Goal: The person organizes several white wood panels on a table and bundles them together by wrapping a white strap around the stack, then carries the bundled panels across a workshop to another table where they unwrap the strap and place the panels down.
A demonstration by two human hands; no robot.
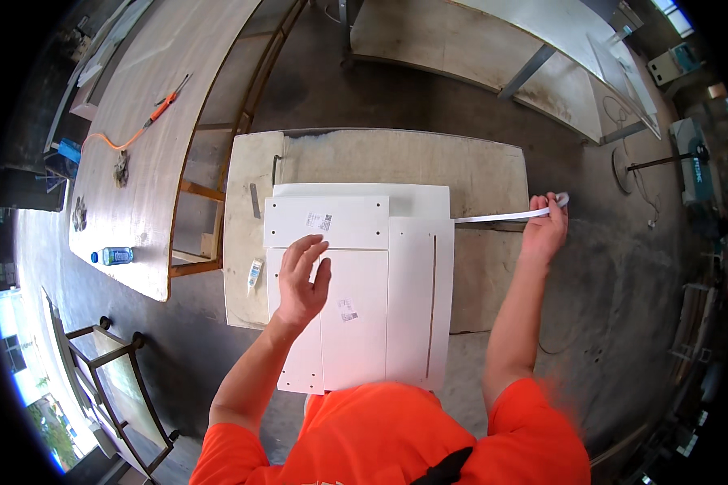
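Note:
In front of me lies a stack of white panels [412, 283], some with small drilled holes and one with a long groove near its right edge. A smaller white panel [348, 234] with a printed label lies across the far left of the stack. My left hand [303, 287] is over the panels just below that one, its fingers apart and holding nothing; whether it touches them I cannot tell. Out to the right, my right hand [547, 229] pinches a narrow white strip [493, 217]. The strip runs taut from the stack's right edge, with a curled end at my fingers.
The stack rests on a worn worktable [485, 174]. Left of the stack lie a small white tube [255, 275] and a flat grey metal piece [256, 200]. A long table [186, 48] at left bears an orange-handled tool [163, 108] and a bottle [117, 255]. A wheeled frame [125, 380] stands lower left.

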